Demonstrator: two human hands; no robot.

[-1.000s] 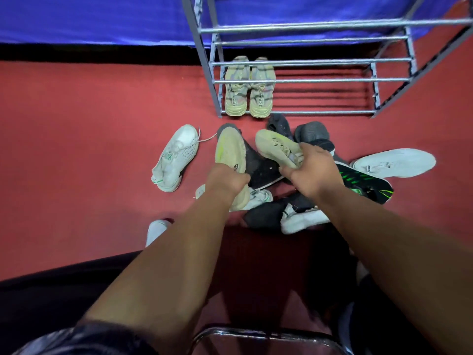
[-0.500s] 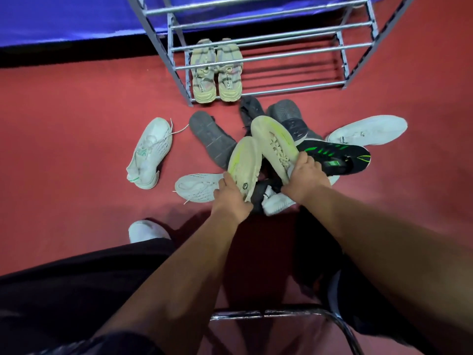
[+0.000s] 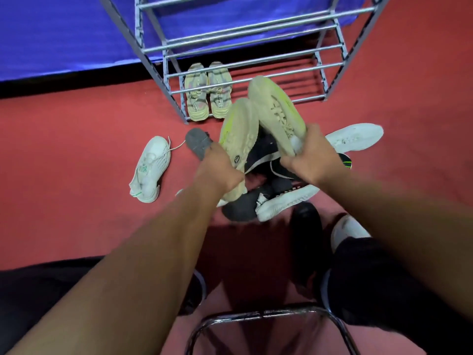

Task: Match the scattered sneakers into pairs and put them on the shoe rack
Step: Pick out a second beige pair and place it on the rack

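Fingers of the left hand (image 3: 217, 172) clench the heel of one beige sneaker (image 3: 238, 135); those of the right hand (image 3: 311, 155) grasp its mate (image 3: 276, 108). The two are side by side, toes away from the fingers toward the shoe rack (image 3: 154, 73), above the pile (image 3: 281, 201).

Noted on red carpeted floor (image 3: 64, 149): grey tubular shoe rack (image 3: 153, 71), white green-trimmed sneaker (image 3: 149, 169), heap of dark and white sneakers (image 3: 268, 201).
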